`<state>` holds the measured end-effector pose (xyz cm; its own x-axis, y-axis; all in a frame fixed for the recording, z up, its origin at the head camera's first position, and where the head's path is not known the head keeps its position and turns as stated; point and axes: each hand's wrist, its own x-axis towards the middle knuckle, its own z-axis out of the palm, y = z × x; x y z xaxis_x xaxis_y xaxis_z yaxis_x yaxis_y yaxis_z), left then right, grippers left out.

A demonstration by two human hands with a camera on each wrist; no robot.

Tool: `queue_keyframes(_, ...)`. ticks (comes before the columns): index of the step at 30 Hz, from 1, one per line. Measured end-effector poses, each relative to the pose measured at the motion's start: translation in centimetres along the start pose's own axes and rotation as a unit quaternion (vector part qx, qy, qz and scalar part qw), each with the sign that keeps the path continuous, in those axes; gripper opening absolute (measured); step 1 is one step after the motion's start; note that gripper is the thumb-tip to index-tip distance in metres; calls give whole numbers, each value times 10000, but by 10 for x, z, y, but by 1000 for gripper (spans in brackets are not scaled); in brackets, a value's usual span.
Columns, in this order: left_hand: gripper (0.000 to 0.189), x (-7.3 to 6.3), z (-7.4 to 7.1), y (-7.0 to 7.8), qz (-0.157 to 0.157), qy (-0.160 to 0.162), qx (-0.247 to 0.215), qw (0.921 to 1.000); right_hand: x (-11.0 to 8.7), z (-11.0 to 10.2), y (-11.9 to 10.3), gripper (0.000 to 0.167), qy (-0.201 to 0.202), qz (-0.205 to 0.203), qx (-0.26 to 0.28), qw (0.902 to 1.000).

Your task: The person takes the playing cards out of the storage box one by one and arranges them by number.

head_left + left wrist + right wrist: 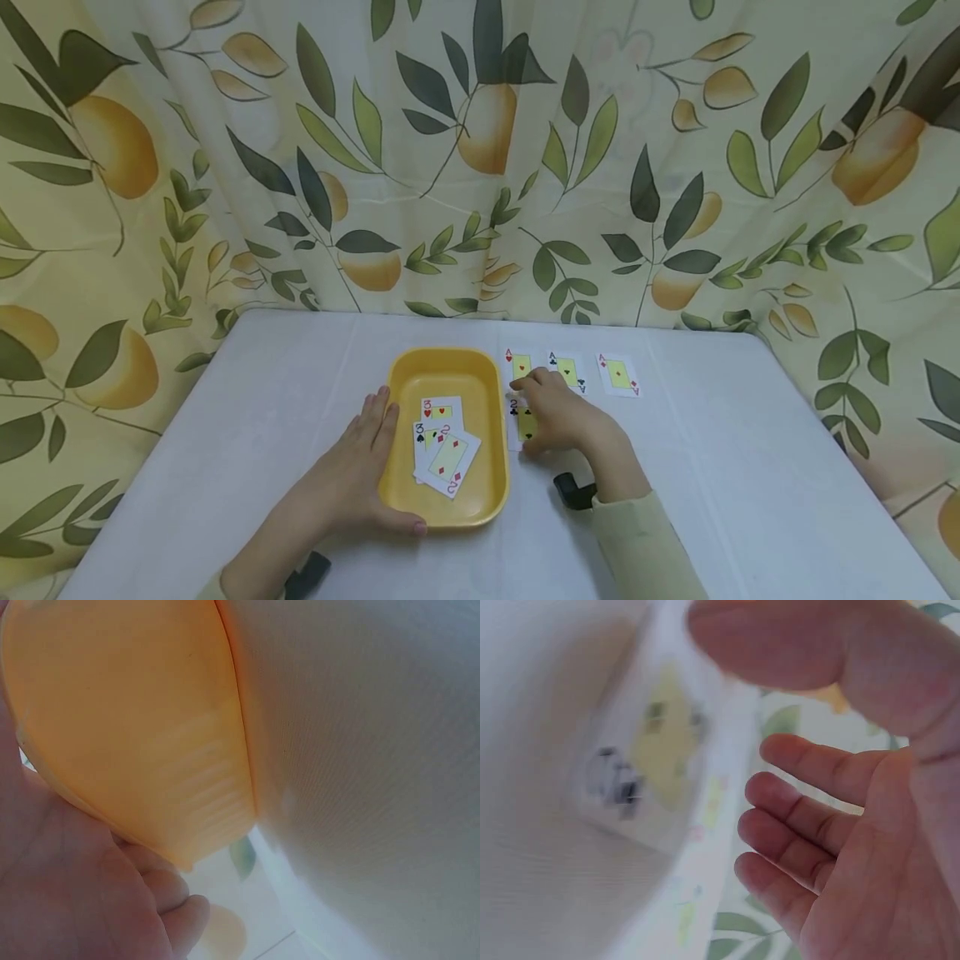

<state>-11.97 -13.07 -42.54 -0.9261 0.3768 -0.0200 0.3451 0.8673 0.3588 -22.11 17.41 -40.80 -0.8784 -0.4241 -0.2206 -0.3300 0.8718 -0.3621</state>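
Observation:
Along the left side of a yellow tray (495, 500) lies my left hand (348, 475), fingers extended, thumb at the near rim. The left wrist view has the tray's outer wall (135, 712) beside the palm. Inside the tray overlap a three of hearts (448, 402), a black three (419, 450) and a two of diamonds (450, 460). My right hand (566, 417) reaches over a black two (513, 433) just right of the tray, partly covering it. In the right wrist view the thumb overlaps the end of this blurred card (641, 780), and the other fingers spread apart from it.
Behind the right hand stands a row: an ace of hearts (517, 357), a black ace (566, 367) and an ace of diamonds (618, 375). A white cloth (750, 467) covers the table. A fruit-patterned curtain (480, 208) hangs at its far edge.

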Motion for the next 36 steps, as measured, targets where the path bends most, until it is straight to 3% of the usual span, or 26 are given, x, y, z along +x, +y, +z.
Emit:
queue_keyframes(6,155,0,-1,1,-94,-83,-44,9999,-17,-18,-23,68,732,-655,277,9948)
queue_keyframes(10,155,0,-2,1,-102,-108,-31,9999,-28,-19,-53,64,907,-1040,174,9903)
queue_keyframes(17,153,0,-2,1,-56,-74,22,10000,-29,9,-87,65,612,-1512,-763,9836)
queue_keyframes(24,150,-1,1,-1,79,9,33,10000,-22,39,-101,47,44,-1539,-1448,9774)
queue_keyframes(32,150,-1,3,-3,96,54,-9,9999,-18,54,-104,40,236,-1979,-2059,9581)
queue_keyframes(36,150,-2,3,-3,104,85,8,9999,-17,55,-104,40,251,-1843,-1882,9644)
